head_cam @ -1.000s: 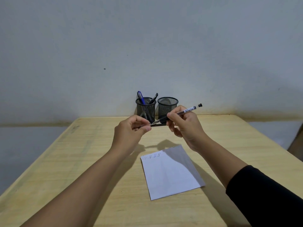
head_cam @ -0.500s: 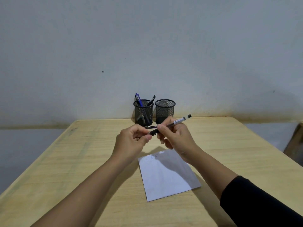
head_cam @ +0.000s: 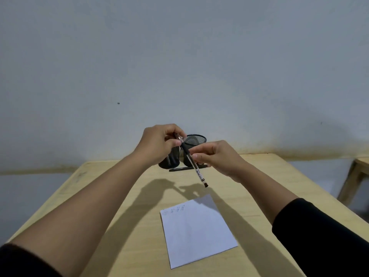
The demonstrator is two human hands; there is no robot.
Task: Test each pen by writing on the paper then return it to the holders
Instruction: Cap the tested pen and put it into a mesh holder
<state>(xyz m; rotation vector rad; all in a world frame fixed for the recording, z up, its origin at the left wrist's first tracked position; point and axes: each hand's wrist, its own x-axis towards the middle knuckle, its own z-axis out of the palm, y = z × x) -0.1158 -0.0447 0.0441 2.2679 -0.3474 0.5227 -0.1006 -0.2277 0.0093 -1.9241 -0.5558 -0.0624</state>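
A black pen (head_cam: 191, 159) with a white label slants in the air above the table, its far end up at the left and its near end hanging down toward me. My left hand (head_cam: 158, 143) pinches its upper end, and my right hand (head_cam: 218, 158) grips the barrel near the middle. Behind the hands stand two black mesh holders. The right holder (head_cam: 196, 139) shows its open rim. The left holder (head_cam: 169, 160) is mostly hidden by my left hand, so its pens are out of sight. White paper (head_cam: 197, 230) with a few small marks at its top lies nearer to me.
Another black pen (head_cam: 179, 169) lies flat on the wooden table (head_cam: 103, 196) just in front of the holders. A grey wall rises right behind them. A wooden stool or second table (head_cam: 357, 172) stands off the right edge.
Both hands have lifted and moved toward the holders. The pen has swung from pointing up to the right to hanging down toward me. My left hand now covers the left holder.
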